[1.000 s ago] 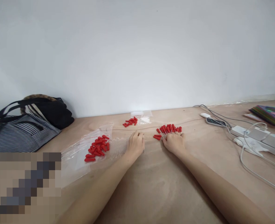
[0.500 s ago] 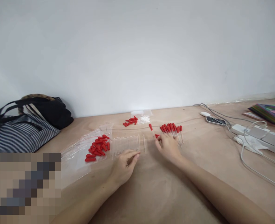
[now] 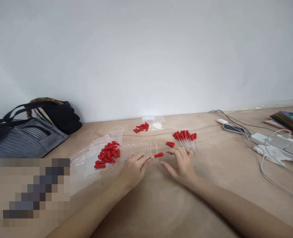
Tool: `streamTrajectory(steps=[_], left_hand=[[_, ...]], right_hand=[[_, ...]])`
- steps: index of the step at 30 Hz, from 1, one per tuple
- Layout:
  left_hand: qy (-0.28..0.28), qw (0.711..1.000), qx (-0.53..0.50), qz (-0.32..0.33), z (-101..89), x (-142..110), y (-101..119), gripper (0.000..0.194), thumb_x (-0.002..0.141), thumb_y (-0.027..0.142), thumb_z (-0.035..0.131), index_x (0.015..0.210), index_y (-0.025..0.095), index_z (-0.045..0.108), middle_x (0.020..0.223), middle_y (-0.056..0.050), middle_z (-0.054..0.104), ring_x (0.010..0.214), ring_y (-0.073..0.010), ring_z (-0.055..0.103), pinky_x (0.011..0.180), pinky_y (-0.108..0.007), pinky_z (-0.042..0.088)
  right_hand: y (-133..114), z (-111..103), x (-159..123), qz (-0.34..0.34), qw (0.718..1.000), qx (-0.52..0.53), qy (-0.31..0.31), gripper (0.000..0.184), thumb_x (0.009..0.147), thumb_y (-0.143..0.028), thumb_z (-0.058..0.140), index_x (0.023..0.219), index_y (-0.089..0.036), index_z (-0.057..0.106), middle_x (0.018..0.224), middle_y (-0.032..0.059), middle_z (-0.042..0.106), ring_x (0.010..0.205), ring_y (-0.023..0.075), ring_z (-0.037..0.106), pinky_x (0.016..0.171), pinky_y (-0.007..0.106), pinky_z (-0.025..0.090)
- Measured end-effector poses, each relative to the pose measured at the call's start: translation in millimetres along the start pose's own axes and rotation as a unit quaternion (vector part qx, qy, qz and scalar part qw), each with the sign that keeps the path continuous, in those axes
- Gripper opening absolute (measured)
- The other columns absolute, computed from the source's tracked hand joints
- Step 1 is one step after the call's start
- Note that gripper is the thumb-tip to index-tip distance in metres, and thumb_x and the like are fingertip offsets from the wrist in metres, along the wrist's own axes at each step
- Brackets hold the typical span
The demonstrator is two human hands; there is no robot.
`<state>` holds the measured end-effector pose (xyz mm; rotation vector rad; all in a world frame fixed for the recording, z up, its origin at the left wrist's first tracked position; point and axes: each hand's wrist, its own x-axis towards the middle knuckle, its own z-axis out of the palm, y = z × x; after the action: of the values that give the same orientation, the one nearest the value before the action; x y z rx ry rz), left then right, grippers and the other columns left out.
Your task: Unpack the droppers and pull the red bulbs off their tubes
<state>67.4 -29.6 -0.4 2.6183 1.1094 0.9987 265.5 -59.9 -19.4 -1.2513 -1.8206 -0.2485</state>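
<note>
My left hand [image 3: 135, 166] pinches the glass end of a dropper [image 3: 158, 154], whose red rubber bulb points right. Just right of that bulb, my right hand [image 3: 182, 165] is open, thumb and fingers apart and not touching it. Two loose red bulbs [image 3: 170, 144] lie beyond the right hand, beside a fan of droppers [image 3: 186, 138] with red bulbs on. A row of clear glass tubes [image 3: 136, 147] lies behind my left hand, partly hidden by it. To the left, a pile of red bulbs [image 3: 108, 154] rests on clear plastic bags [image 3: 84, 168].
Farther back are more red bulbs [image 3: 141, 127] and a small bag of tubes [image 3: 156, 125]. A striped bag [image 3: 32, 137] stands at the left. On the right lie a black device [image 3: 233, 129], a white power strip [image 3: 280, 145] with cables, and a colourful stack [image 3: 289, 119].
The dropper has passed from my right hand to my left and now lies nearly level. My right hand's fingers have spread apart. The view has shifted slightly.
</note>
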Motion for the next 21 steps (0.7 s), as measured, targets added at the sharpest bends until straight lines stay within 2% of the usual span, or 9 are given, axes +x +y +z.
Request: streamTrajectory(steps=[3,6,8,12,21], left_hand=[[0.005,0.99,0.109,0.09,3.2,-13.2,-5.3,0.027,0.089,0.019,0.035,0.091,0.019,0.062,0.075,-0.003,0.064,0.069,-0.0147,0.055,0.071,-0.031,0.037],[0.011,0.981,0.142,0.129,9.8,-20.7,-5.2,0.026,0.09,0.018,0.036,0.088,0.017,0.061,0.073,-0.002,0.063,0.067,-0.0132,0.053,0.074,-0.032,0.034],[0.017,0.977,0.155,0.143,11.6,-22.1,-3.8,0.025,0.09,0.017,0.036,0.086,0.018,0.061,0.07,-0.001,0.062,0.065,-0.0127,0.052,0.075,-0.032,0.033],[0.023,0.97,0.186,0.155,9.4,-21.7,-0.1,0.026,0.09,0.018,0.037,0.08,0.019,0.061,0.062,0.0,0.057,0.061,-0.0126,0.049,0.078,-0.033,0.032],[0.002,0.964,0.223,0.145,6.7,-22.4,3.6,0.026,0.088,0.015,0.037,0.073,0.018,0.057,0.063,0.0,0.056,0.063,-0.0132,0.047,0.082,-0.036,0.029]], right_hand=[[7.3,-3.7,-2.6,-0.094,0.995,-0.008,-0.045,0.034,0.079,-0.044,0.053,0.104,-0.021,0.057,0.094,0.005,0.062,0.086,0.0183,0.052,0.081,0.036,0.024],[4.4,3.0,-4.1,-0.138,0.987,0.0,-0.085,0.025,0.082,-0.04,0.053,0.101,-0.027,0.061,0.088,0.0009,0.064,0.083,0.016,0.051,0.085,0.038,0.019],[0.8,10.2,-4.9,-0.147,0.985,-0.003,-0.089,0.017,0.083,-0.035,0.052,0.093,-0.029,0.064,0.08,-0.0009,0.065,0.08,0.0142,0.05,0.085,0.038,0.018],[-2.6,18.6,-6.9,-0.146,0.986,-0.012,-0.083,0.016,0.084,-0.029,0.052,0.08,-0.026,0.067,0.065,-0.0013,0.062,0.071,0.0126,0.047,0.081,0.036,0.02],[-2.1,15.2,-7.9,-0.161,0.985,0.018,-0.059,0.021,0.084,-0.029,0.05,0.07,-0.022,0.063,0.057,-0.0026,0.056,0.067,0.0121,0.044,0.08,0.036,0.019]])
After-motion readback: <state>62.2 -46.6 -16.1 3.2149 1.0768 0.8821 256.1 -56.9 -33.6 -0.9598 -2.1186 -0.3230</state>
